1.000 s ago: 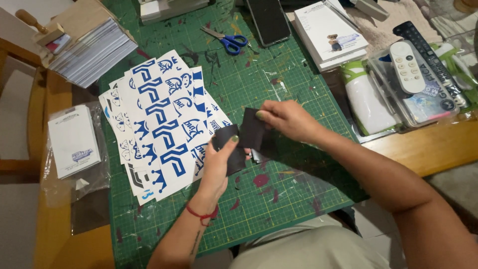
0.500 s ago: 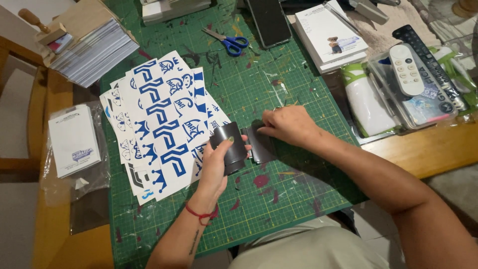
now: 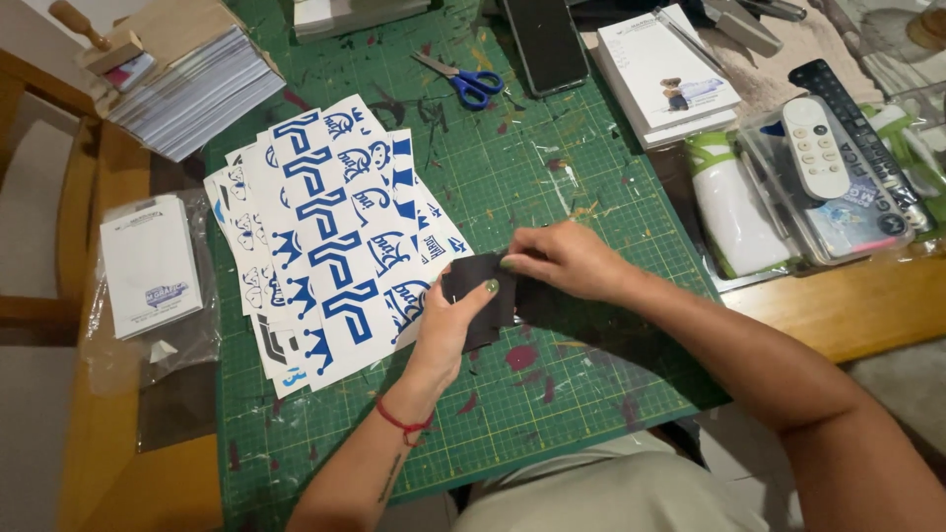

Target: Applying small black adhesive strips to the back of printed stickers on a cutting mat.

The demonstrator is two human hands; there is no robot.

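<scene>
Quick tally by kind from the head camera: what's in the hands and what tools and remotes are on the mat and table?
Black sheet, held by left hand and right hand: 1
Scissors: 1
White remote: 1
Black remote: 1
Phone: 1
Total: 5

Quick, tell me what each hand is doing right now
Left hand: closed on the near end of the black piece, thumb on top.
Right hand: closed, pinching the same black piece from above.
</scene>
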